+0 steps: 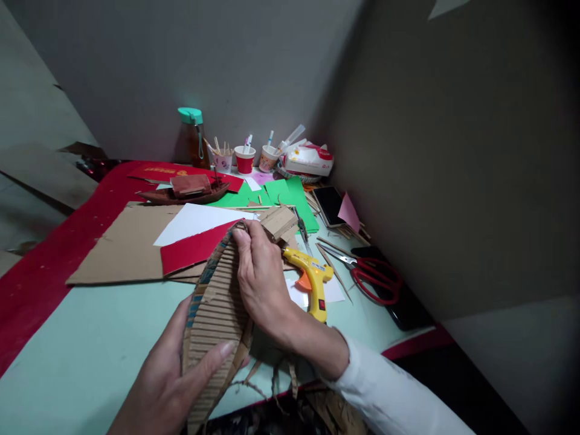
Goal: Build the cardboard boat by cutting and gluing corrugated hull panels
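A boat-shaped piece of ribbed corrugated cardboard (215, 320) is held up over the near part of the table, its narrow end pointing away from me. My left hand (174, 368) wraps its near left side, with the thumb lying across the ribs. At the far tip, my right hand (263, 281) pinches the edge between thumb and fingers. Blue marks show along the piece's left edge. Just right of that hand, a yellow glue gun (312, 278) with an orange trigger rests on the table, its nozzle partly hidden.
Red-handled scissors (374, 279) lie at the right near dark phones. A brown model boat (185, 188) sits behind flat cardboard (118, 248) and red card (194, 249). Paper cups (245, 162), a bottle (194, 142) and a tissue pack (308, 160) line the wall.
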### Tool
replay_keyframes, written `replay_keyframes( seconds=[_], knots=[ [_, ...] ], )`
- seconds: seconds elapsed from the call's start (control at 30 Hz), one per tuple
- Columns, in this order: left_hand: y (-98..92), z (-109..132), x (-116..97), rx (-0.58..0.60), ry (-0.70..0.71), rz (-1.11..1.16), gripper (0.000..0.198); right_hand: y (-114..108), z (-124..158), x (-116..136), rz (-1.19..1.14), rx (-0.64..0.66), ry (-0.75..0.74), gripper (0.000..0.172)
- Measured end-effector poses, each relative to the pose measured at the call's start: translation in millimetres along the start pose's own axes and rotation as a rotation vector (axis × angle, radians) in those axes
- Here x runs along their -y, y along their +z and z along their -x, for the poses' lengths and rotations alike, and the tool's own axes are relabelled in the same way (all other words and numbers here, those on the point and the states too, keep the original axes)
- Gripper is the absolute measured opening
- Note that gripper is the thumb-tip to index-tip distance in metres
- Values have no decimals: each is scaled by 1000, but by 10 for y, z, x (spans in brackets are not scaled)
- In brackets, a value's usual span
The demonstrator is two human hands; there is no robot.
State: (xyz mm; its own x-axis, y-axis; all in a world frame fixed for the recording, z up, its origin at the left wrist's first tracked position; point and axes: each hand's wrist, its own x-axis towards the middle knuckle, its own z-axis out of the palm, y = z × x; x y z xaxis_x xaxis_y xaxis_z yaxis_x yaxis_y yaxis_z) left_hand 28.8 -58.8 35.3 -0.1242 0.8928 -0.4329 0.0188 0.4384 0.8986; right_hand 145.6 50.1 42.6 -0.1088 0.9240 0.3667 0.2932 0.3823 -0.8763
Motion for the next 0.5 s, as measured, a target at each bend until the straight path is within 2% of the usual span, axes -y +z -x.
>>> replay_keyframes(
  seconds=[0.1,0.3,0.37,0.5],
  knots=[
    [-24,-20,-14,-27,-38,49,71,79,-43,-17,2,41,12,19],
    [-82,-64,45,-96,65,-62,66,156,-36,-47,18,82,44,19],
    [-89,-42,38,-78,47,49,65,162,-22,-54,16,91,47,19],
    [-68,7,-49,-26,-128,299,61,151,-5,-49,15,106,51,21]
  ],
)
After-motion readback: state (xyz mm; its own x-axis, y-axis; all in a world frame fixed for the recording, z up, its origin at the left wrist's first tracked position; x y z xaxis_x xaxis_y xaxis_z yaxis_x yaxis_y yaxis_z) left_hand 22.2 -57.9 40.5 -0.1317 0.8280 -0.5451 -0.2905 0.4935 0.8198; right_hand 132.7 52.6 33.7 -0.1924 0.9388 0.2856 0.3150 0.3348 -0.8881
